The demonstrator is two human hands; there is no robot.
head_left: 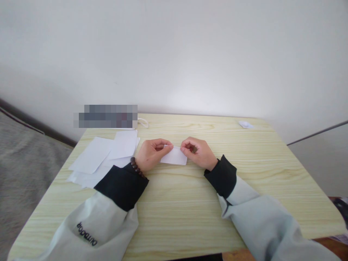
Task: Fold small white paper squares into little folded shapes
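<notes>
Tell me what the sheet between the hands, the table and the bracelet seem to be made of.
Sheet: matte white paper, by its thinness and crisp, straight lower edge.
Table: pale and smooth, with wood-like grain; wood or a printed laminate, the look leaves it open.
Bracelet: dark, rounded beads, perhaps wood, but too small to be sure.

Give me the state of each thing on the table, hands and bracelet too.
Held paper: small, gripped at its top edge; folds unclear
Left hand: pinching the paper's top edge
Right hand: pinching near its top right corner
Loose sheets: flat, overlapping, untidy
Small paper piece: folded, lying apart
Bracelet: worn
White loop: slack
Pixelated thing: state hidden
</notes>
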